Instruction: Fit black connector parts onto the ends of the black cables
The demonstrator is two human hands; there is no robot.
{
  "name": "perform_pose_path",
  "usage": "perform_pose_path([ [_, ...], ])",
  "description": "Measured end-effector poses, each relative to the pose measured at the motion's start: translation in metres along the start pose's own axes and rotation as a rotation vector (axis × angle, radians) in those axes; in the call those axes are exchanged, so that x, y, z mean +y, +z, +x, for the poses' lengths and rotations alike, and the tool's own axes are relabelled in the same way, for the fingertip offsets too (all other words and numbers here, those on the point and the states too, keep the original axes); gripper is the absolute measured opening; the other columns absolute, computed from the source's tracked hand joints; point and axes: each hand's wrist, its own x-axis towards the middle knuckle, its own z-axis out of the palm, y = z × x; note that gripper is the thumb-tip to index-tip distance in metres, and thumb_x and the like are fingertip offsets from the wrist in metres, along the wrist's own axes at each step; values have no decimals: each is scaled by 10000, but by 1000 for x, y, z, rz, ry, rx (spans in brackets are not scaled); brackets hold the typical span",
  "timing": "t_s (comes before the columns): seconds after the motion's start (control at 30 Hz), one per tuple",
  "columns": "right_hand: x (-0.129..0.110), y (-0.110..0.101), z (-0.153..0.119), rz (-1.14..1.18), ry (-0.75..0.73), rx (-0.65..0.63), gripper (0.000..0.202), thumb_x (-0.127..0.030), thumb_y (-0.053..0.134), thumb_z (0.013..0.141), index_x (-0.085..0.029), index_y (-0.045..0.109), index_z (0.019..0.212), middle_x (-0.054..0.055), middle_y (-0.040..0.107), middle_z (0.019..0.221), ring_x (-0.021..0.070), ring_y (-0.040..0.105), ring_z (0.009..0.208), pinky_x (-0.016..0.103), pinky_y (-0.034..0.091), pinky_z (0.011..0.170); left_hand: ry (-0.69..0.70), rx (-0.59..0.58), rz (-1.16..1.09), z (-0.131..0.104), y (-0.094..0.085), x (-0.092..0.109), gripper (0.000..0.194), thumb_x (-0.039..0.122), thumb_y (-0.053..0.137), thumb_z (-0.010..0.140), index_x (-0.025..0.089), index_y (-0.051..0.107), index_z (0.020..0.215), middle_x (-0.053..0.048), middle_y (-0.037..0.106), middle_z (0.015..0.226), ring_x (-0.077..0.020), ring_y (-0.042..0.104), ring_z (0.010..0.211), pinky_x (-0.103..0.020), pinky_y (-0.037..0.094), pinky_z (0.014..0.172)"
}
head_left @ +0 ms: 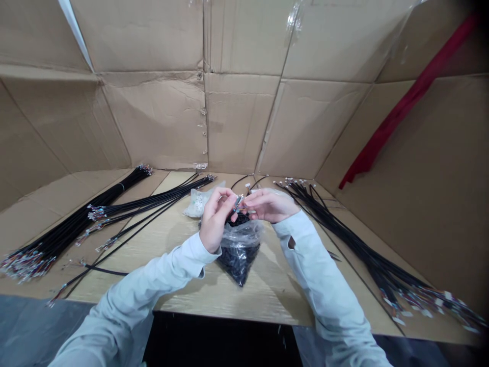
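Near the middle of the table, my left hand (216, 216) pinches the end of a cable with thin coloured wires (237, 203). Close against it on the right, my right hand (269, 205) has its fingertips on the same wires. Fingers hide most of the small parts between them. Just below the hands lies a clear plastic bag of small black pieces (239, 257), its mouth open. Behind my left hand sits a clear bag of small white pieces (196, 203).
Bundled black cables (103, 196) lie at the far left, with looser cables (153, 204) beside them. Another spread of black cables (344, 234) runs along the right. Cardboard walls (244, 122) enclose the table (183, 290); a red strip (401, 109) hangs on the right one.
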Motion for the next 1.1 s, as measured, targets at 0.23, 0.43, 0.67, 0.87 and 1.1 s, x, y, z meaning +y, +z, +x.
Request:
perform_pose_path([
  [0.23,-2,14,-5,-365,-81,57,284,-325,713,582,-88,624,712,16,601,715,34,503,607,139,428,517,27,50,-19,5,-2,0,141,299,552,767,186,468,772,36,423,642,-56,411,525,-175,331,474],
  [0.43,-1,25,-7,-497,-167,147,285,-345,686,590,-108,604,726,21,587,724,69,519,658,175,449,551,45,81,-32,6,-2,-1,139,295,559,766,184,475,779,33,426,652,-57,415,539,-171,333,465],
  [0.67,-1,37,-17,-446,-584,480,245,-318,623,681,-112,635,812,40,617,777,80,548,677,204,467,606,42,79,-79,7,-1,0,143,297,561,763,181,477,768,27,437,642,-71,431,553,-186,358,478],
  [0.87,0,44,-24,-543,-702,503,180,-291,613,704,-138,666,783,60,639,893,127,584,820,229,478,656,30,97,-110,8,-2,0,151,296,574,744,174,486,757,19,432,649,-85,432,596,-191,370,493],
  [1.1,7,58,-25,-752,-842,505,141,-257,618,717,-195,686,823,47,595,982,119,555,951,263,451,842,-21,126,-142,10,-3,0,136,284,578,730,172,501,740,18,432,656,-84,438,613,-182,370,498],
])
